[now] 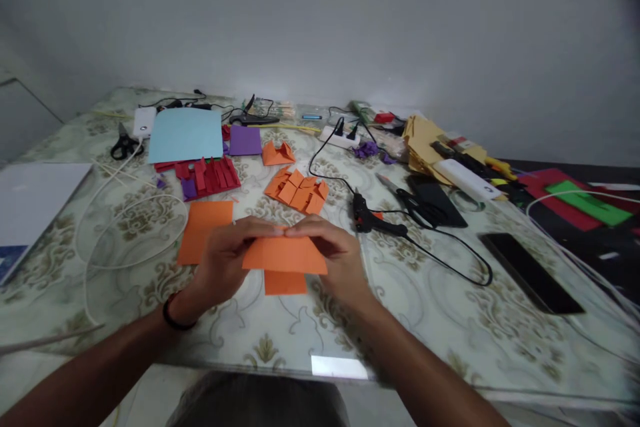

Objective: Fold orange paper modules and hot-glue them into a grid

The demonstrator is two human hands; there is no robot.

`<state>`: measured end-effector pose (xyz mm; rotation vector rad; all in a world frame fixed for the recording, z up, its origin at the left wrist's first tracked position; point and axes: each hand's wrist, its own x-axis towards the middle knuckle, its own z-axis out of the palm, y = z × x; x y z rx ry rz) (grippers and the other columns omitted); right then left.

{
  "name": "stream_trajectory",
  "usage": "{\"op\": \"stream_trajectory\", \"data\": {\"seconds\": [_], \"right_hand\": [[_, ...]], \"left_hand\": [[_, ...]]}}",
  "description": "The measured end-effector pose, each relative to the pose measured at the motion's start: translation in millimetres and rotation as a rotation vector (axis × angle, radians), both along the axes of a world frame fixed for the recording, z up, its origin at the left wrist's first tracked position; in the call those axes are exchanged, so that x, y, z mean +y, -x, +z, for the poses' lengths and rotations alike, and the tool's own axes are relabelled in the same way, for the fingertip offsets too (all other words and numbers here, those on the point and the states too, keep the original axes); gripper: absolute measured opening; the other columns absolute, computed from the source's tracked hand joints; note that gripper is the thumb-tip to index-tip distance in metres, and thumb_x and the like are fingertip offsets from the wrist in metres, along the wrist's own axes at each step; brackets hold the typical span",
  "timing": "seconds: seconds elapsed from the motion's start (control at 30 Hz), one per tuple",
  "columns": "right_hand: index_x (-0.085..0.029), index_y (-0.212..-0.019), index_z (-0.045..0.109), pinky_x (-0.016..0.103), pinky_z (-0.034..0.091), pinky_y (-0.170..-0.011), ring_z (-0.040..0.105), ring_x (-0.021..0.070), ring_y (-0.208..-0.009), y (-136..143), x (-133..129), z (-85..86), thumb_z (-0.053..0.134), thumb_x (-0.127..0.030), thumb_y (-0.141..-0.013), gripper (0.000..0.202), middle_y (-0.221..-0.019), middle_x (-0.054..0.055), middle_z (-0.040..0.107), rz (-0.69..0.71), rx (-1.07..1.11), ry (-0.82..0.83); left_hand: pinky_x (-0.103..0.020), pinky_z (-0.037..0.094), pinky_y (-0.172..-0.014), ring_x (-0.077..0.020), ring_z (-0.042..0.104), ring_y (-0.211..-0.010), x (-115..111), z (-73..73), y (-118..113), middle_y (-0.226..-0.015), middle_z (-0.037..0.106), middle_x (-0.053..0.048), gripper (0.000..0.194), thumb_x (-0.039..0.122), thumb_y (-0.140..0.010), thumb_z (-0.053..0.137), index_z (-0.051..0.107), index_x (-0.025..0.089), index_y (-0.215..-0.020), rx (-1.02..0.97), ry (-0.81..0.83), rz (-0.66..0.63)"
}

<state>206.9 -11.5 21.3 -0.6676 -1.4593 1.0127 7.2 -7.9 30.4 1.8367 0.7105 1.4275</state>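
Between both hands, just above the table's near side, is a piece of orange paper (285, 253) with its upper edge pinched or folded. My left hand (225, 253) grips the paper's left part, thumb and fingers along the top edge. On the other side my right hand (340, 257) holds the right part, and the fingertips of both hands meet at the top middle. A smaller orange piece (285, 283) shows below the held sheet; whether it is attached I cannot tell. Flat beside my left hand lies an orange sheet (203, 230). Folded orange pieces (299, 191) sit beyond my hands.
A black glue gun (373, 217) with its cord, black scissors (415, 205) and a dark phone (530, 272) lie to the right. Behind left are a light blue sheet (186, 133), red folded pieces (213, 177) and a purple square (245, 140). A white cable (100, 227) loops at left.
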Motion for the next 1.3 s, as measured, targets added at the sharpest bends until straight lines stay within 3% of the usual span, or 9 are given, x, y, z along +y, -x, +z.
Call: {"op": "stream_trajectory", "data": {"seconds": [0.13, 0.2, 0.3, 0.4, 0.5, 0.7, 0.9, 1.1, 1.3], "right_hand": [[-0.027, -0.111, 0.079, 0.031, 0.055, -0.079, 0.07, 0.018, -0.088, -21.7, -5.7, 26.5, 0.074, -0.01, -0.09, 0.028, -0.103, 0.006, 0.077, 0.186, -0.225, -0.171], [-0.024, -0.115, 0.077, 0.031, 0.056, -0.082, 0.07, 0.0182, -0.093, -31.7, -8.3, 40.5, 0.067, -0.005, -0.088, 0.035, -0.106, 0.007, 0.074, 0.259, -0.344, -0.163], [-0.022, -0.123, 0.073, 0.034, 0.058, -0.083, 0.07, 0.0213, -0.099, -39.3, -10.1, 51.5, 0.062, -0.016, -0.091, 0.034, -0.114, 0.01, 0.073, 0.367, -0.371, -0.048], [-0.022, -0.112, 0.076, 0.03, 0.057, -0.078, 0.07, 0.0185, -0.093, -34.7, -9.3, 45.6, 0.062, -0.024, -0.098, 0.02, -0.108, 0.008, 0.075, 0.316, -0.339, 0.063], [-0.022, -0.095, 0.077, 0.027, 0.054, -0.072, 0.068, 0.0152, -0.084, -24.1, -8.4, 30.1, 0.072, -0.028, -0.096, 0.008, -0.095, 0.004, 0.074, 0.232, -0.3, 0.246], [-0.027, -0.112, 0.075, 0.026, 0.053, -0.067, 0.062, 0.0148, -0.078, -15.6, -8.2, 12.8, 0.084, -0.031, -0.085, 0.029, -0.088, 0.001, 0.066, 0.11, -0.126, 0.493], [-0.024, -0.102, 0.074, 0.027, 0.054, -0.07, 0.062, 0.0139, -0.077, -13.3, -8.2, 8.9, 0.085, -0.03, -0.082, 0.024, -0.089, 0.001, 0.067, 0.112, -0.166, 0.561], [-0.023, -0.096, 0.072, 0.025, 0.047, -0.063, 0.054, 0.0128, -0.071, -8.3, -9.4, 0.6, 0.087, -0.035, -0.081, 0.024, -0.078, -0.002, 0.06, 0.168, -0.053, 0.63], [-0.023, -0.095, 0.07, 0.026, 0.046, -0.065, 0.055, 0.0128, -0.071, -2.3, -11.4, -3.2, 0.088, -0.041, -0.081, 0.029, -0.078, -0.002, 0.061, 0.207, 0.044, 0.705]], "left_hand": [[-0.025, 0.064, -0.074, -0.0189, 0.08, -0.089, -6.8, 19.3, 9.0, -0.106, 0.083, -0.009, 0.022, 0.021, -0.1, 0.069, 0.082, 0.026, -0.117, 0.131, -0.222, -0.034], [-0.022, 0.063, -0.072, -0.0172, 0.08, -0.088, -10.3, 25.6, 12.1, -0.11, 0.082, -0.01, 0.026, 0.019, -0.103, 0.064, 0.08, 0.027, -0.121, 0.206, -0.264, -0.04], [-0.018, 0.061, -0.07, -0.0141, 0.079, -0.088, -12.5, 25.5, 14.8, -0.108, 0.082, -0.007, 0.035, 0.006, -0.102, 0.058, 0.079, 0.027, -0.12, 0.319, -0.295, -0.011], [-0.017, 0.061, -0.069, -0.0132, 0.079, -0.086, -10.2, 16.6, 15.4, -0.105, 0.082, -0.006, 0.036, 0.003, -0.099, 0.058, 0.079, 0.026, -0.117, 0.357, -0.292, 0.036], [-0.023, 0.065, -0.071, -0.0172, 0.08, -0.087, -6.2, 6.7, 14.9, -0.105, 0.083, -0.007, 0.035, 0.007, -0.098, 0.062, 0.078, 0.026, -0.122, 0.329, -0.248, 0.032], [-0.029, 0.066, -0.067, -0.0222, 0.081, -0.08, -2.7, -3.5, 10.1, -0.097, 0.085, -0.004, 0.034, 0.016, -0.093, 0.069, 0.078, 0.034, -0.12, 0.302, 0.063, 0.117], [-0.034, 0.064, -0.066, -0.025, 0.079, -0.076, -1.2, -5.3, 4.2, -0.089, 0.084, -0.006, 0.014, 0.034, -0.091, 0.076, 0.083, 0.029, -0.102, 0.202, 0.318, 0.016], [-0.039, 0.058, -0.067, -0.0251, 0.074, -0.073, -4.1, -5.2, 4.7, -0.085, 0.081, -0.006, 0.024, 0.05, -0.097, 0.068, 0.083, 0.031, -0.101, 0.141, 0.248, 0.07], [-0.039, 0.055, -0.071, -0.0242, 0.07, -0.08, -9.6, -10.8, 6.0, -0.092, 0.077, -0.005, 0.02, 0.043, -0.1, 0.064, 0.078, 0.032, -0.108, 0.128, 0.227, 0.096]]}}
